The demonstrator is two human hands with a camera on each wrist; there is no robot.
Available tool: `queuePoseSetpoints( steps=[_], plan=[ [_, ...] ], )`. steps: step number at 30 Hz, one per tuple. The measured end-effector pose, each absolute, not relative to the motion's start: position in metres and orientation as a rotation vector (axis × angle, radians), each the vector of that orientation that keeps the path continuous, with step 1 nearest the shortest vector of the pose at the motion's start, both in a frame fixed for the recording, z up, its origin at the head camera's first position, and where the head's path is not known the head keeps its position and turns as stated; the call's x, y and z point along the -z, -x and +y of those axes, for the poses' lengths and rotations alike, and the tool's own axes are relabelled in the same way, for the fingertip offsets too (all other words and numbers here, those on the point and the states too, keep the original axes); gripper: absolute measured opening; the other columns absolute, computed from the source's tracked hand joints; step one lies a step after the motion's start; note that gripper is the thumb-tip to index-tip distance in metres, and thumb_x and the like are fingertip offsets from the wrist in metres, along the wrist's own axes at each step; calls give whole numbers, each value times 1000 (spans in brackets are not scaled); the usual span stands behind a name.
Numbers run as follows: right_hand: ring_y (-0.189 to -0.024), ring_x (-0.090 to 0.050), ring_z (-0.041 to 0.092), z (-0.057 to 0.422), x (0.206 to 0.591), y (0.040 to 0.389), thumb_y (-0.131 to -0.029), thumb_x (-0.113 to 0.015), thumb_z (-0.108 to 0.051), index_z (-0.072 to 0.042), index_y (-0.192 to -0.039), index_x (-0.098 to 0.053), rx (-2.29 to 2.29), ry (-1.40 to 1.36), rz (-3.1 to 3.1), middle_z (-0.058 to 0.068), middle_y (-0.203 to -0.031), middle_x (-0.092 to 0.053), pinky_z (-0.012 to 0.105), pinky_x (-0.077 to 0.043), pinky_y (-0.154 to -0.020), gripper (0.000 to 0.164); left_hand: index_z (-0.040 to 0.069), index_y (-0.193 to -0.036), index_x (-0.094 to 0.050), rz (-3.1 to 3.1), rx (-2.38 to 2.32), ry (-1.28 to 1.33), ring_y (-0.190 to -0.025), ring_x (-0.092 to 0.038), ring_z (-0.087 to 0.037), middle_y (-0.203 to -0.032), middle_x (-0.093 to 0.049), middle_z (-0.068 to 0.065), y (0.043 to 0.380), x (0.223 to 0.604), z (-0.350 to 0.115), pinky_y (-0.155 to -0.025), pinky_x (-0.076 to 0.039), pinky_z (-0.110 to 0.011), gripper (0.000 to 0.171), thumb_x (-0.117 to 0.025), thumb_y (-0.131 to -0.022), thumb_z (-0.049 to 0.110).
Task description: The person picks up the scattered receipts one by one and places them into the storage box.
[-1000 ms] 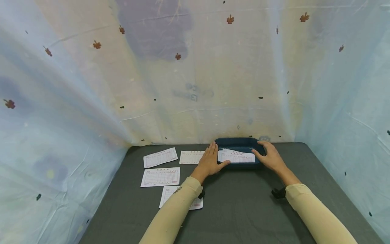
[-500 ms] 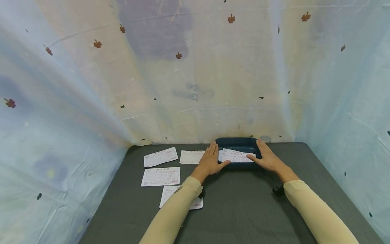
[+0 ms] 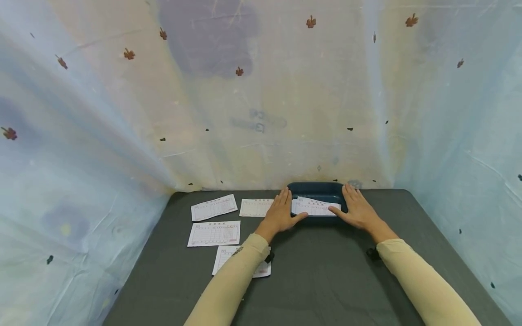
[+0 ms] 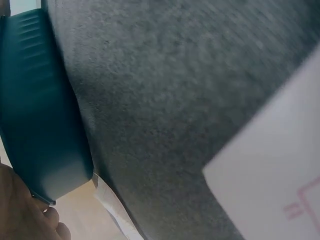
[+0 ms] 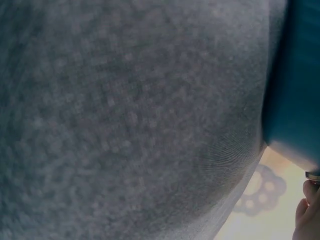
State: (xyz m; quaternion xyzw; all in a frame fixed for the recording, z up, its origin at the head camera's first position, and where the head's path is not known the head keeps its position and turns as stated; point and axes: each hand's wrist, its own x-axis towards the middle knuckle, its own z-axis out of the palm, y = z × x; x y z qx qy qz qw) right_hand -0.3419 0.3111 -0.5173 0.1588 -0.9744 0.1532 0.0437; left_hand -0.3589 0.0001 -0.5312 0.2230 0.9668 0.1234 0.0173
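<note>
A dark blue tray stands at the far edge of the table, with several white printed slips inside it. My left hand rests along its left end, fingers straight and thumb spread toward the near rim. At the right end, my right hand lies with straight fingers against the side, its thumb reaching over the front rim. In the left wrist view, fingertips are at the corner of the tray wall. The right wrist view has fingertips at the tray's opposite corner.
Left of the tray lie a cream slip, a tilted white slip, another white slip and one partly under the left forearm. A patterned curtain hangs behind the grey table.
My right hand has moved left against the tray's right end, its fingers straightening and its thumb going further over the front rim. The left hand and the slips stay in place.
</note>
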Motion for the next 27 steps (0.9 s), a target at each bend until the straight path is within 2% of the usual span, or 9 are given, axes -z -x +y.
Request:
queuePoseSetpoints(
  steps=[8,17,22,27],
  plan=[
    [-163,-9,49,308,522,341,-105,-55,-63,14,-165,-16,-461,-484,-2984,33,-175,-7,63,-7,-132,105,4,-173,-7,2933,-468,-755,-167,-5,-29,-181,-4,-15,355,523,-15,-135,-10,-49,106,-46,-104,75],
    [-163,-10,48,309,524,343,-106,-54,-63,14,-165,-16,-451,-488,-2976,33,-175,-8,63,-8,-132,105,6,-173,-9,2804,-677,-881,-167,-9,-30,-181,-5,-14,354,526,-41,-134,-11,-52,97,-47,-108,67],
    [-163,-10,49,311,524,346,-106,-55,-64,15,-165,-15,-449,-481,-2972,34,-174,-9,63,-8,-132,106,14,-174,-16,2771,-761,-854,-165,-17,-32,-180,-17,-11,349,520,-62,-133,-18,-54,94,-52,-106,68],
    [-163,-9,48,312,524,347,-105,-54,-65,14,-165,-14,-454,-476,-2979,33,-175,-8,62,-8,-132,107,13,-170,-33,2796,-759,-835,-161,-30,-35,-174,-34,-13,342,515,-85,-130,-28,-55,84,-59,-106,61]
  ],
)
